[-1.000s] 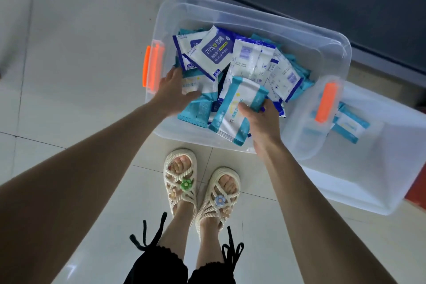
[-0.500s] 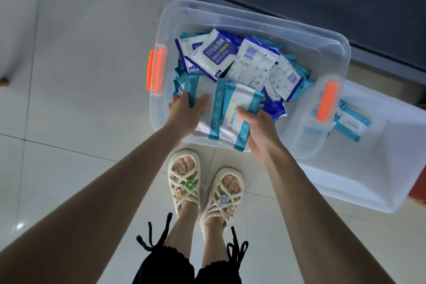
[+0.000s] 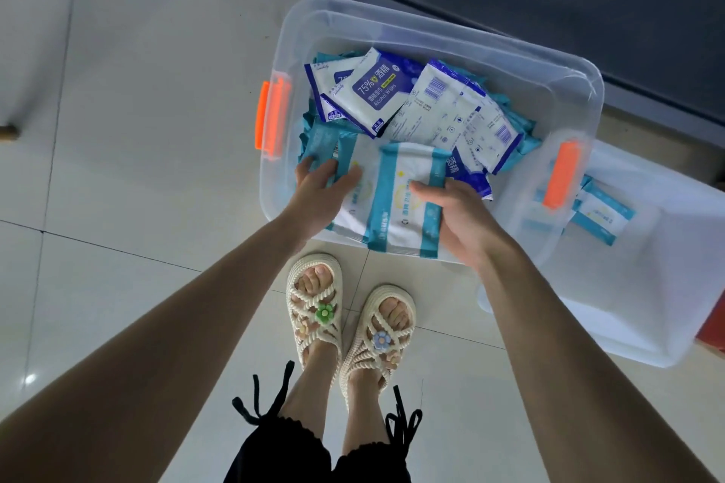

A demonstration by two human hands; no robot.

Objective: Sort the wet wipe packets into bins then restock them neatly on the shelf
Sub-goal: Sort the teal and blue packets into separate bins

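**Both hands on teal-banded packets at the near wall of the clear bin**

On the tiled floor (image 3: 117, 137) stands a clear plastic bin (image 3: 431, 22) with an orange latch (image 3: 270, 118) at its left end. The left hand (image 3: 321, 190) reaches over the near wall. Its fingers (image 3: 310, 165) curl round the left teal-banded packet (image 3: 345, 149), with the thumb lying across the white face. Touching it on the right is the right teal-banded packet (image 3: 404, 204), held at the near wall. Behind both lie blue alcohol-wipe packets (image 3: 376, 90) on a heap of teal ones. The right hand (image 3: 461, 218) pinches the right teal-banded packet, thumb on its front, the other fingers hidden behind it. A second orange latch (image 3: 561, 180) marks the bin's right end. Farther right, a second clear bin (image 3: 667, 306) holds a few more teal packets (image 3: 602, 214).
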